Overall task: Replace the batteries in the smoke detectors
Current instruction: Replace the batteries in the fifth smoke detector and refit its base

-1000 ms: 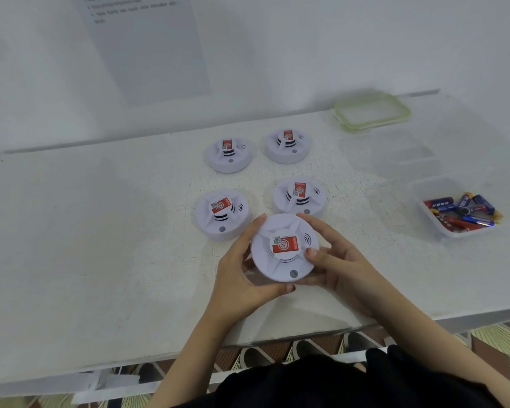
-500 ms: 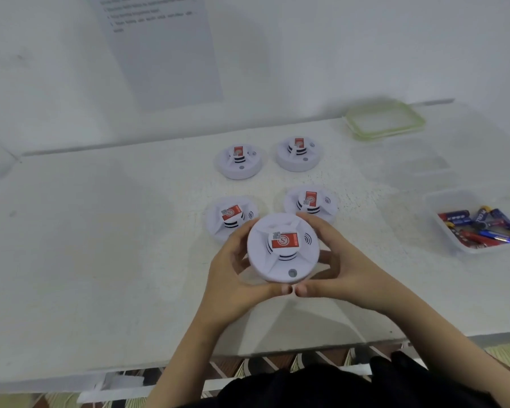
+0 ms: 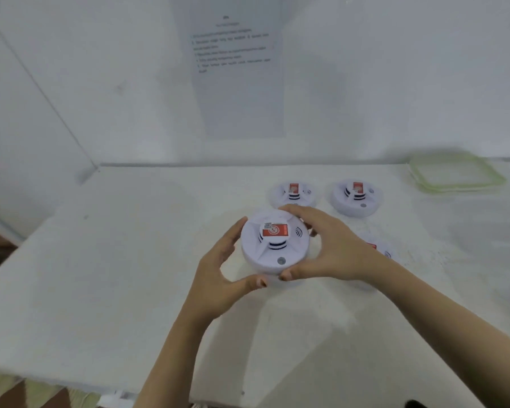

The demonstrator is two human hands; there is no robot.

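A round white smoke detector (image 3: 273, 245) with a red label on top is held above the white table (image 3: 115, 275), face up. My left hand (image 3: 221, 278) grips its left and lower rim, and my right hand (image 3: 327, 245) wraps its right and far rim. Two more detectors (image 3: 293, 194) (image 3: 357, 197) rest on the table behind it. Another detector (image 3: 380, 251) lies mostly hidden under my right wrist. The battery tray is out of view.
A green-rimmed clear lid (image 3: 457, 172) lies at the table's back right. A printed sheet (image 3: 236, 69) hangs on the white wall behind. The table's front edge runs across the bottom left.
Both hands have lifted the detector off the table and raised it toward me. The camera has swung left and up, so the battery tray has left the view.
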